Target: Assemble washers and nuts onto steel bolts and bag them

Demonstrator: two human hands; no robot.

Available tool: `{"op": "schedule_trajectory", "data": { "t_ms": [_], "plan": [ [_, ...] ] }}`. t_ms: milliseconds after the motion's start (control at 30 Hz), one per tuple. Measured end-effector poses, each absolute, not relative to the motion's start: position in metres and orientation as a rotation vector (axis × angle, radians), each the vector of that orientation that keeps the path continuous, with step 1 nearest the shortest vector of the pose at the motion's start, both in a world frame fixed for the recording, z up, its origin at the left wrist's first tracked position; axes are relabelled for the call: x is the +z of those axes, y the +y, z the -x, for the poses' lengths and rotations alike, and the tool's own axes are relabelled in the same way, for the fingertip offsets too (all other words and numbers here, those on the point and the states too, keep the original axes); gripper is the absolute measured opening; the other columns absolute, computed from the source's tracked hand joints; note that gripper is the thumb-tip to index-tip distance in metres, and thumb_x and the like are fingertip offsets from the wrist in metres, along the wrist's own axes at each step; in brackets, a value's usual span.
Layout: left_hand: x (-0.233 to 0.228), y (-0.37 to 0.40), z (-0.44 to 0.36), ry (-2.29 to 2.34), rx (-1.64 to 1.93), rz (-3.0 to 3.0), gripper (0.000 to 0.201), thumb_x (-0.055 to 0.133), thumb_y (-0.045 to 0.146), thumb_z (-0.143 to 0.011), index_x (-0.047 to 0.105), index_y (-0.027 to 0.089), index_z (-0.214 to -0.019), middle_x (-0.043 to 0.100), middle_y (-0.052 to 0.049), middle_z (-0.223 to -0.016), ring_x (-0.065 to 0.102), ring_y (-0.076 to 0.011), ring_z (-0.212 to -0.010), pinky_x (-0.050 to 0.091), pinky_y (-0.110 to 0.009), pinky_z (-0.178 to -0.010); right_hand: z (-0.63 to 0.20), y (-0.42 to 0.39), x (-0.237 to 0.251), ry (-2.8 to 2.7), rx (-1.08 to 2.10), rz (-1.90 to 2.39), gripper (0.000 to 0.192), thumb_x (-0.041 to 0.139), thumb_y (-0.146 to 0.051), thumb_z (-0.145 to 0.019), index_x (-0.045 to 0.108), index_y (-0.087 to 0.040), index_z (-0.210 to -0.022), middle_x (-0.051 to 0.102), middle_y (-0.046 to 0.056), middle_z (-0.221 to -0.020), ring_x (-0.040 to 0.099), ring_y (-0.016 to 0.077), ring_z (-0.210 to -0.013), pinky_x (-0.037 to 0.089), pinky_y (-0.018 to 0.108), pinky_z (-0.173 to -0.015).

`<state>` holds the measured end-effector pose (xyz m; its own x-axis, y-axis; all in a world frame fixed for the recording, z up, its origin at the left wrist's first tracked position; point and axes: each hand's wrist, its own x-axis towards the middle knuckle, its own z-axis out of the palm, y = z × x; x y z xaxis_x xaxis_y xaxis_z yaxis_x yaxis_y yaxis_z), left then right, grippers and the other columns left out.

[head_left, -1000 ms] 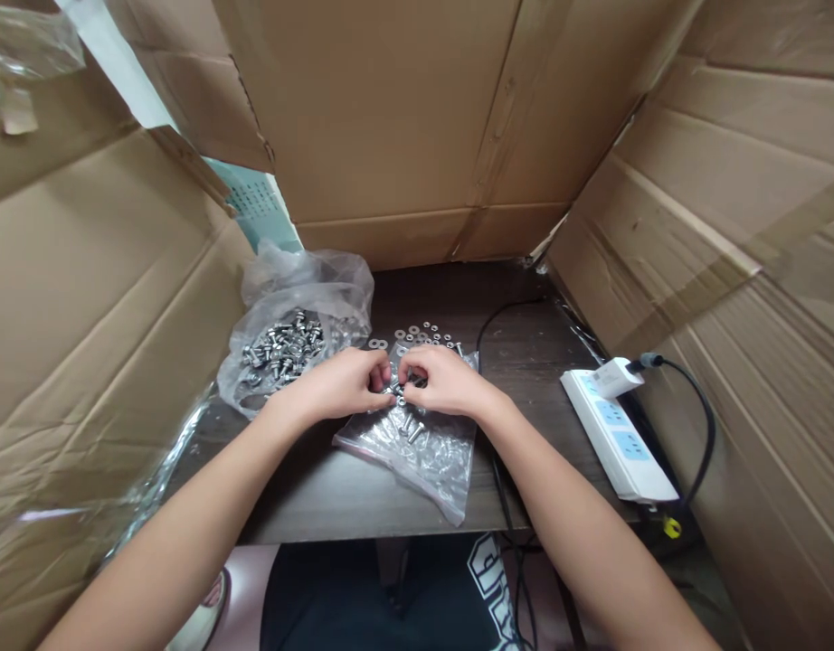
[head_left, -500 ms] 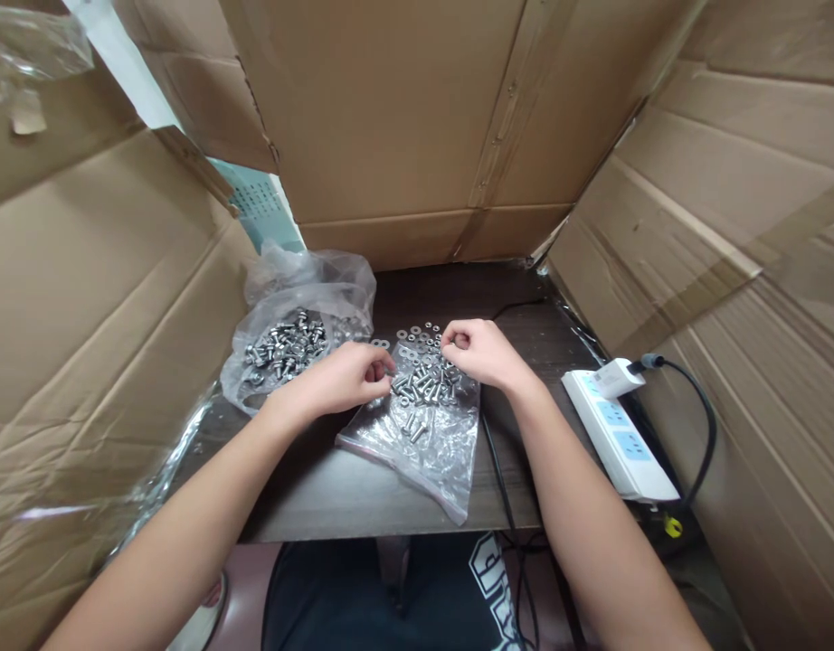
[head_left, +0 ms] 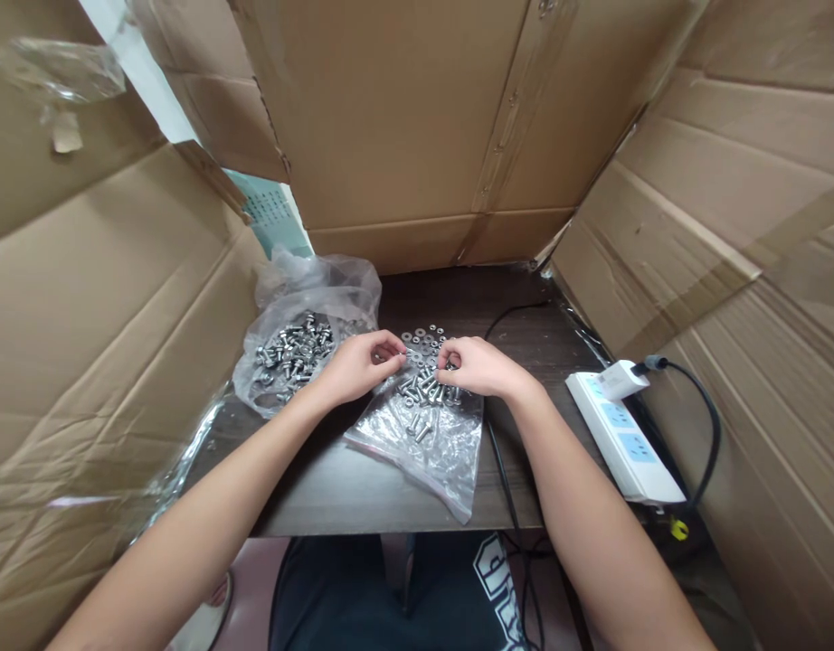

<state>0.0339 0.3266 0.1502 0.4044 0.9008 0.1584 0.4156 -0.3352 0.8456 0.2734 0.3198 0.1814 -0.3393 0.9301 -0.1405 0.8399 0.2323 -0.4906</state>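
Observation:
My left hand [head_left: 366, 366] is closed in a pinch at the left edge of the small parts; whatever its fingertips hold is too small to make out. Over the right side of the pile, my right hand [head_left: 475, 364] has thumb and forefinger pinched together, their contents hidden. Between and below both hands, loose metal bolts [head_left: 423, 427] lie on a flat clear zip bag [head_left: 444, 475]. Several flat washers [head_left: 407, 337] and nuts are scattered just beyond the bag. Left of my left hand, an open plastic bag [head_left: 254, 334] holds many assembled bolts [head_left: 298, 348].
Cardboard walls [head_left: 403, 117] enclose the dark wooden table [head_left: 295, 497] at the back and both sides. A white power strip [head_left: 624, 438] with a plugged-in adapter stands at the right. A black cable [head_left: 499, 461] crosses the table's front edge.
My left hand has moved slightly right and away from me, toward the washers. My right hand has come down and left over the bolts. The view has shifted slightly.

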Motion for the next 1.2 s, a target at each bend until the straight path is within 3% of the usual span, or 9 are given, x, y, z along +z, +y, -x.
{"op": "schedule_trajectory", "data": {
  "t_ms": [233,367,633,1200],
  "plan": [
    [0.135,0.33,-0.043,1.148,0.973,-1.685,0.024,0.077,0.037,-0.078,0.074,0.017,-0.091,0.08,-0.008,-0.089,0.075,-0.0219,-0.083,0.059,-0.036,-0.083,-0.274,0.323,0.173,-2.151,0.956,1.449,0.006,0.068,-0.02,-0.081,0.063,-0.019,-0.077,0.062,-0.002,-0.068,0.056,0.0138,-0.064,0.04,0.026,-0.062],
    [0.131,0.33,-0.05,1.072,1.016,-1.562,0.03,0.083,0.039,-0.074,0.076,0.016,-0.091,0.082,-0.009,-0.091,0.077,-0.0225,-0.084,0.061,-0.037,-0.085,-0.264,0.326,0.161,-1.851,0.827,1.247,0.01,0.068,-0.029,-0.083,0.066,-0.019,-0.081,0.07,0.001,-0.077,0.064,0.0163,-0.073,0.049,0.027,-0.069],
    [0.13,0.33,-0.056,1.021,1.104,-1.471,0.04,0.091,0.046,-0.068,0.078,0.015,-0.09,0.082,-0.009,-0.091,0.078,-0.023,-0.083,0.063,-0.036,-0.083,-0.25,0.328,0.145,-1.639,0.833,1.191,0.012,0.069,-0.026,-0.083,0.077,-0.019,-0.089,0.079,0.006,-0.084,0.076,0.0215,-0.078,0.06,0.033,-0.075],
    [0.133,0.328,-0.059,1.025,1.207,-1.366,0.049,0.095,0.052,-0.062,0.078,0.014,-0.088,0.083,-0.011,-0.093,0.079,-0.0259,-0.088,0.063,-0.041,-0.09,-0.239,0.324,0.137,-1.467,0.901,1.097,0.021,0.072,-0.031,-0.084,0.085,-0.02,-0.097,0.081,0.009,-0.102,0.08,0.0243,-0.092,0.065,0.036,-0.086]
  ]
}}
